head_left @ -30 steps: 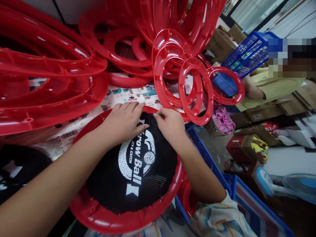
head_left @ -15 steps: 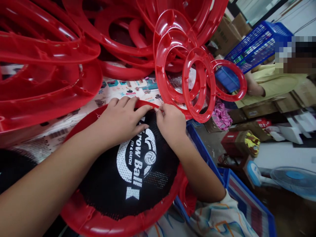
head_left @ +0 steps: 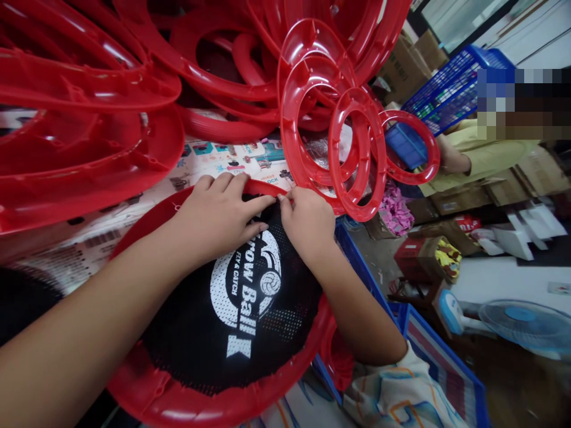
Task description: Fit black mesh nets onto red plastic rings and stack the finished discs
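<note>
A red ring point(head_left: 196, 411) with black mesh point(head_left: 185, 339) across its middle lay directly before the person, its far side over the print-covered counter point(head_left: 272, 159) and its near edge above patterned clothing point(head_left: 401, 386). White lettering point(head_left: 245, 303) reading "Ball" and "Fly & Catch" ran across the mesh beside a ball emblem point(head_left: 269, 284). The left hand point(head_left: 223, 208) lay palm down at the far rim, unclenched, its thumb spread from the index finger and resting over the mesh. The right hand point(head_left: 308, 223) had thumb and index finger together, pinching the mesh's far edge at the rim, just beside the left index fingertip. Past the hands, several loose red rings point(head_left: 335, 142) leaned and overlapped; more large red rings point(head_left: 102, 199) were stacked at the picture's left. Well apart at the right were a blue basket point(head_left: 448, 86), a co-worker's yellow sleeve point(head_left: 491, 145), pink pieces point(head_left: 395, 213) and a fan point(head_left: 520, 314).
</note>
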`<state>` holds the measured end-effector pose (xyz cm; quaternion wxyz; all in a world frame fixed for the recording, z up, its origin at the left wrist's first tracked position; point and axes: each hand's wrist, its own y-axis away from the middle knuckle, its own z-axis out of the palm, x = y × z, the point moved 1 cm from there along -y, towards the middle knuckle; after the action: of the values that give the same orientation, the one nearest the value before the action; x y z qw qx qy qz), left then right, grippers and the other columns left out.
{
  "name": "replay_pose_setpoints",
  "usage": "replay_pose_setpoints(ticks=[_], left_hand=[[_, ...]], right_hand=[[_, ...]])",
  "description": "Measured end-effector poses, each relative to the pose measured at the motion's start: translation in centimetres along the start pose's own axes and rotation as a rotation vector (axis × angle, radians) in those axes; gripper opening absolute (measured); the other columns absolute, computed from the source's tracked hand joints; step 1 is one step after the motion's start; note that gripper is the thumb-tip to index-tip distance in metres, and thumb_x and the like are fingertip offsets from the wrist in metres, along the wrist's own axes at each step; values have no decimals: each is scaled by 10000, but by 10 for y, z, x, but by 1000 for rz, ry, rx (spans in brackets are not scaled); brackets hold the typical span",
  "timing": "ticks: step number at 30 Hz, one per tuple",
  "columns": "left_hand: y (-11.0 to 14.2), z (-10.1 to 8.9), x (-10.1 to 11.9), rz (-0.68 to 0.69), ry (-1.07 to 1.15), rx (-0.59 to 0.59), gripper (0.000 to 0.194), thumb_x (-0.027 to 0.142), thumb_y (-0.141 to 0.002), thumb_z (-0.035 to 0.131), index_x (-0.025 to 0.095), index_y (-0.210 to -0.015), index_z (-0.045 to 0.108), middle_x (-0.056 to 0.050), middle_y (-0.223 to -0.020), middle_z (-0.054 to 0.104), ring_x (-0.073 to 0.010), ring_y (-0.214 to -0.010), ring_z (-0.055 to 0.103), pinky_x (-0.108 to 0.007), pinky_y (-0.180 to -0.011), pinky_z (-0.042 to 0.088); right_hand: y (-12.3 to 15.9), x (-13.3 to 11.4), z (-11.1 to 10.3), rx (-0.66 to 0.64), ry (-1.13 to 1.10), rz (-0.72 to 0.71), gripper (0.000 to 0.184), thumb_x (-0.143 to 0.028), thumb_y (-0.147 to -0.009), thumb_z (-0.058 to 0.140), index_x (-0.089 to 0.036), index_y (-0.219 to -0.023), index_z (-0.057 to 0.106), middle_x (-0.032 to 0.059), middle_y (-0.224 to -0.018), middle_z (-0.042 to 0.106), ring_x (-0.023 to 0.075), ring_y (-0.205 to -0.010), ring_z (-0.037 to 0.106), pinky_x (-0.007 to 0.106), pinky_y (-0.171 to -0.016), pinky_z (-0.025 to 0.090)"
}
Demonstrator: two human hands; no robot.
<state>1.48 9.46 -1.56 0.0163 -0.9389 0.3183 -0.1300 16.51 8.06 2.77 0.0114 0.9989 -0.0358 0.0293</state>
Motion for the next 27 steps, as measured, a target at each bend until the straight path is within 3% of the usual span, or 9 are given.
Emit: replay_pose_setpoints(ticks=[9, 16, 24, 27], left_hand=[[-2, 0, 1, -7, -27, 2, 523, 494, -885, 459, 290, -1363, 518, -230, -1316, 510, -427, -1187, 494, -569, -902, 404], [-2, 1, 1, -8, -42, 7, 519, 499, -889, 450, 286, -1357, 518, -220, -1332, 500, -412, -1195, 490, -561, -906, 407], [-1, -1, 3, -6, -6, 15, 514, 485, -891, 464, 265, -1351, 536, -252, -1359, 474, -444, -1223, 472, -579, -922, 391], [0, -2, 4, -3, -12, 19, 516, 481, -895, 460, 257, -1354, 535, -260, -1360, 473, -448, -1224, 474, -577, -920, 394]], right_hand=[[-2, 7, 1, 17, -98, -22, 275, -304, -952, 453, -163, -930, 688, 95, -923, 727, 230, -851, 653, 317, -694, 417], [-2, 2, -2, -12, -48, 9, 289, -292, -956, 440, -150, -960, 692, 127, -961, 726, 253, -887, 657, 332, -717, 429], [22, 11, -9, -121, -107, -5, 213, -330, -912, 554, -168, -922, 693, 84, -903, 736, 233, -833, 664, 319, -701, 425], [25, 14, -9, -108, -105, -24, 237, -304, -929, 523, -166, -870, 707, 87, -866, 734, 221, -812, 658, 315, -699, 415]])
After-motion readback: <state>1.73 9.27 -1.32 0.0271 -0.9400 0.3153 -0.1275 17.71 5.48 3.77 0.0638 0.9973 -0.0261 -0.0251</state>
